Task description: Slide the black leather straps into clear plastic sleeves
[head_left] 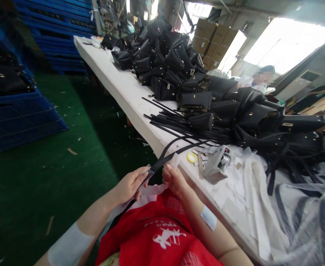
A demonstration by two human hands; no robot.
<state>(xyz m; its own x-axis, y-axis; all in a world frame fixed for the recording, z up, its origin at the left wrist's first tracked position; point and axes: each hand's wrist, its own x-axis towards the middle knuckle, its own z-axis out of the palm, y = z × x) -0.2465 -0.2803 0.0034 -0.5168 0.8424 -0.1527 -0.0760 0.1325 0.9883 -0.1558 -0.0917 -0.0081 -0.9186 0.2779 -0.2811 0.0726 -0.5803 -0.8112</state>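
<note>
My left hand [130, 184] and my right hand [175, 180] are both closed on the end of a long black strap [176, 151], pinching it just over my red apron [162, 229]. A strip of white paper [156, 190] hangs between the two hands at the strap's end. The strap runs up and right onto the white table [129, 92], where several more black straps [168, 123] lie fanned out.
A big heap of black handbags [176, 62] covers the table's middle and far part. A yellow tape roll [191, 157], a grey tool [215, 166] and white paper scraps lie near the table edge. Blue pallets [18, 118] stand left on green floor. Another person sits far right.
</note>
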